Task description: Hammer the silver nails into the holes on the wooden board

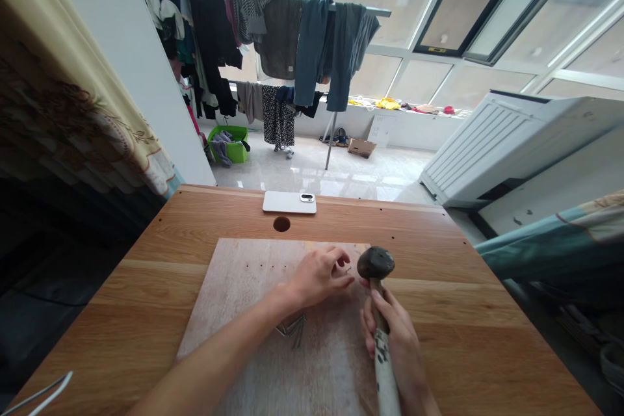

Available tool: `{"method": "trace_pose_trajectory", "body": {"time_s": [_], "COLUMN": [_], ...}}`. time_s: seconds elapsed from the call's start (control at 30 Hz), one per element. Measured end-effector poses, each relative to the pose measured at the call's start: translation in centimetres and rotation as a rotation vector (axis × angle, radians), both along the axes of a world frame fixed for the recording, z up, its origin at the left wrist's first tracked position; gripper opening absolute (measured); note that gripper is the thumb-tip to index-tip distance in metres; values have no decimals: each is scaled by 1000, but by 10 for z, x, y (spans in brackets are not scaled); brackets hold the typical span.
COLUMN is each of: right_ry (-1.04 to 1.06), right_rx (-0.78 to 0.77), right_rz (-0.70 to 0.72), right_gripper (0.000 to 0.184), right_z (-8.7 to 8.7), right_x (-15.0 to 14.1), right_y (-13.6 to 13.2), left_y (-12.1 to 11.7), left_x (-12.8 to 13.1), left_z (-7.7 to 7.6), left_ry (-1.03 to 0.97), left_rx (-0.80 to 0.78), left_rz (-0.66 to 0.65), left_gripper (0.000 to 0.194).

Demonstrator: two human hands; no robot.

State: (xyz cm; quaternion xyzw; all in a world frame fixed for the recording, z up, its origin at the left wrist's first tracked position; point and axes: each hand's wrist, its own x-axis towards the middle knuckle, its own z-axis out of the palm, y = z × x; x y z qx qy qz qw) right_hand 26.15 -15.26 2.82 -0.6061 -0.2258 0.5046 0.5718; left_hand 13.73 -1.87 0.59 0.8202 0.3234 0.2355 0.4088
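My right hand point(397, 331) is wrapped round the handle of a mallet point(376, 264) with a black head and a worn white lower handle. The head is raised near the right edge of a pale wooden board point(244, 331). Over the board's upper right, my left hand point(322, 276) has its thumb and forefinger apart. A small nail point(348, 270) shows at those fingertips, with no clear grip on it. Several loose nails point(298, 328) lie on the board beside my left forearm. A row of small dark marks point(261, 266) runs across the board's upper left.
The board lies on a brown wooden table point(463, 318). A white phone point(289, 202) rests by the far edge, near a round hole point(281, 224). A white cable point(51, 395) is at the lower left. Beyond stand a clothes rack point(330, 143) and a green basket point(236, 151).
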Motion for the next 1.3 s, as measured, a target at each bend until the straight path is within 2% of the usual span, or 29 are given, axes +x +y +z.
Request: {"method": "trace_pose_trajectory", "body": {"time_s": [0.13, 0.23, 0.33, 0.43, 0.6, 0.77, 1.03, 1.3], "right_ry": [-26, -26, -31, -44, -59, -51, -54, -59], "right_rx": [-73, -82, -90, -88, -81, -83, -86, -76], "right_rz": [12, 16, 23, 33, 39, 28, 21, 21], "right_gripper": [75, 74, 72, 70, 69, 65, 60, 59], "right_z": [-2, -3, -4, -6, -7, -5, -3, -3], "right_x": [5, 6, 5, 5, 5, 3, 1, 1], "right_y": [3, 4, 3, 2, 4, 4, 4, 3], "left_y": [1, -7, -23, -38, -48, -41, -15, -23], "left_x": [-33, -65, -85, -87, -77, -75, -81, -75], "left_z": [31, 57, 71, 70, 58, 55, 50, 58], "left_ry": [153, 393, 588, 715, 736, 743, 678, 710], "left_rx": [66, 166, 225, 302, 367, 376, 297, 391], "left_rz": [-125, -219, -288, -319, -330, -345, -316, -278], "left_gripper": [7, 11, 17, 22, 27, 27, 22, 23]}}
